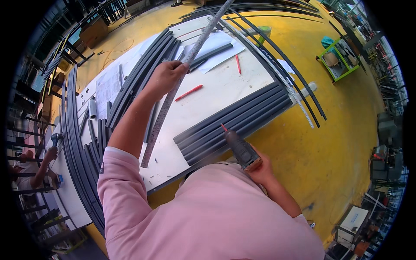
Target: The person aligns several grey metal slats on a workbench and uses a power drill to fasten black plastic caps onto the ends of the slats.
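My left hand (170, 76) is closed around a long metal ruler (161, 123), which slants over the white table from near its front edge to past its far side. In my right hand (261, 170) is a dark power drill (241, 149), held near my waist. A thin reddish tip pokes from the drill's front, over a row of dark grey bars (234, 115) lying side by side at the table's front right. Between the ruler and these bars lies a red marker (189, 92). Another red marker (238, 64) rests farther back.
More dark bars (145, 76) are stacked left of the ruler on the white table (216, 91). Long strips (281, 54) overhang its right edge. A green cart (338, 60) stands on the yellow floor. Another person (37, 171) works at the far left with a tool.
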